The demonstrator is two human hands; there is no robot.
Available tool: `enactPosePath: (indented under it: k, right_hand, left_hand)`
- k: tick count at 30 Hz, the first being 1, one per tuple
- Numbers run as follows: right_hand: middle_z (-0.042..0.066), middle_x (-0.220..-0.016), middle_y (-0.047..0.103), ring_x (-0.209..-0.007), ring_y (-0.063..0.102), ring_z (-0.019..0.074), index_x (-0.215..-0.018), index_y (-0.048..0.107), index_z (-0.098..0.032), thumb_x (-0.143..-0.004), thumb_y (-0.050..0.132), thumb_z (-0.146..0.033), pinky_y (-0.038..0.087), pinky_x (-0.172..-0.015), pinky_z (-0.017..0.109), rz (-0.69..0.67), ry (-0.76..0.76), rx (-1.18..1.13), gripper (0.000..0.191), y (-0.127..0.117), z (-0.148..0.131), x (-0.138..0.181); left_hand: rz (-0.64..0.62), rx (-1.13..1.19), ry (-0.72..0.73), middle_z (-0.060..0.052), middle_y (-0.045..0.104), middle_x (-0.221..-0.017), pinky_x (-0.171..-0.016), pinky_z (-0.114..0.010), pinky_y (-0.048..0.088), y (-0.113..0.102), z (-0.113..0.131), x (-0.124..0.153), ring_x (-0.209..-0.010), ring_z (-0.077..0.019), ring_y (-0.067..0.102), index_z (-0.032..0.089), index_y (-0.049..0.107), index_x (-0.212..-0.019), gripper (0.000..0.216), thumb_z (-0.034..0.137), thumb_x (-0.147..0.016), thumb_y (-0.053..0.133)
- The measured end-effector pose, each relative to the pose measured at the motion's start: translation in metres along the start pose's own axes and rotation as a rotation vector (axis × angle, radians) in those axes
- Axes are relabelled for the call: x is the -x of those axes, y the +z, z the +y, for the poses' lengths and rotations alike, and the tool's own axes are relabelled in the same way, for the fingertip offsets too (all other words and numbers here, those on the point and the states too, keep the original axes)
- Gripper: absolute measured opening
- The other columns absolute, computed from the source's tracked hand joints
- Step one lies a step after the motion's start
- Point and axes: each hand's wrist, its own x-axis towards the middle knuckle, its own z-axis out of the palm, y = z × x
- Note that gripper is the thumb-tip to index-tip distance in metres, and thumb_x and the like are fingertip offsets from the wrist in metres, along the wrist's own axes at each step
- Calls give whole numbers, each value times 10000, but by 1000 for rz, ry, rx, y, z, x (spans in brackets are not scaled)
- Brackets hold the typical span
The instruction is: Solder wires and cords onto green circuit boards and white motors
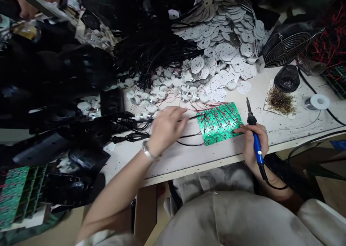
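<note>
A green circuit board panel (218,125) lies on the white bench, with rows of red and black wires on it. My right hand (255,141) is closed around a blue soldering iron (257,148), whose tip points up and away from me. One outstretched finger of that hand reaches onto the board's right edge. Left of the board, my left hand (166,128) hovers over black cables (135,135), slightly blurred, thumb and fingers apart. One black cable runs past its thumb to the board; I see no grip on it.
Small white motors (159,92) and a heap of white discs (229,53) cover the back. At right stand a fan (288,47), a solder spool (319,101) and a pad of solder debris (281,101). Another person's hand (27,8) shows at upper left.
</note>
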Motion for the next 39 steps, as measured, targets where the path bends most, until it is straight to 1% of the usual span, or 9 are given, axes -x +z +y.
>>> enactPosePath:
  k: [3, 7, 11, 15, 20, 24, 29, 33, 39]
  right_hand:
    - [30, -702, 680, -984, 584, 227, -1012, 591, -204, -926, 516, -282, 469, -879, 449, -9, 5, 44, 138, 0, 1, 1]
    - [24, -719, 682, -963, 584, 214, -1039, 590, -217, -926, 516, -244, 483, -868, 425, -28, -6, 35, 137, 0, 1, 1]
    - [38, -833, 666, -942, 588, 192, -1052, 614, -230, -911, 535, -188, 509, -830, 386, -60, -50, 65, 167, -2, 2, 1]
    - [45, -1022, 575, -948, 615, 174, -1090, 639, -268, -877, 569, -146, 548, -780, 353, -190, -284, 136, 255, 0, -3, -3]
    - [6, -958, 501, -965, 559, 160, -1073, 639, -316, -871, 626, -260, 480, -1003, 445, -351, -546, 244, 210, 21, -19, -16]
    - [1, -928, 483, -928, 531, 144, -1037, 636, -308, -879, 626, -289, 436, -1049, 430, -395, -611, 243, 160, 35, -24, -19]
    - [-2, -863, 476, -869, 515, 150, -927, 651, -294, -906, 573, -333, 419, -1046, 416, -434, -669, 257, 89, 35, -28, -18]
    - [7, -842, 445, -846, 493, 156, -860, 640, -276, -909, 563, -346, 436, -1008, 386, -386, -656, 328, 116, 39, -31, -17]
    - [1, -818, 440, -792, 486, 146, -850, 623, -238, -905, 580, -320, 397, -993, 397, -298, -669, 536, 107, 51, -32, -13]
  left_hand:
    - [-128, 20, 17, -86, 658, -988, -830, -380, 470, 33, 23, -33, -948, -239, 594, 186, 678, -1089, 272, 320, -923, 509]
    - [-111, 52, 42, -88, 651, -976, -816, -370, 463, 57, 28, -45, -959, -240, 585, 184, 713, -976, 214, 253, -910, 521]
    - [20, 213, 36, -81, 673, -936, -804, -342, 488, 50, 27, -31, -888, -197, 605, 161, 679, -934, 216, 248, -938, 482]
    - [159, 492, 112, -39, 691, -871, -784, -264, 526, 38, 33, -8, -837, -128, 634, 179, 651, -930, 148, 229, -945, 513]
    - [167, 580, 288, -41, 672, -867, -741, -235, 537, 34, 39, 14, -832, -115, 630, 184, 629, -946, 90, 153, -918, 549]
    - [163, 592, 364, -52, 665, -907, -754, -236, 534, 34, 38, 22, -847, -121, 627, 184, 627, -980, 117, 135, -905, 552]
    - [178, 600, 400, -56, 678, -927, -767, -245, 542, 31, 38, 28, -857, -126, 644, 188, 631, -991, 122, 163, -919, 536]
    - [218, 617, 310, -52, 676, -920, -754, -239, 549, 34, 42, 32, -855, -123, 647, 190, 624, -981, 111, 174, -928, 528]
    - [323, 361, 238, -50, 673, -873, -729, -260, 513, 39, 45, 31, -812, -140, 622, 178, 627, -957, 87, 166, -898, 564]
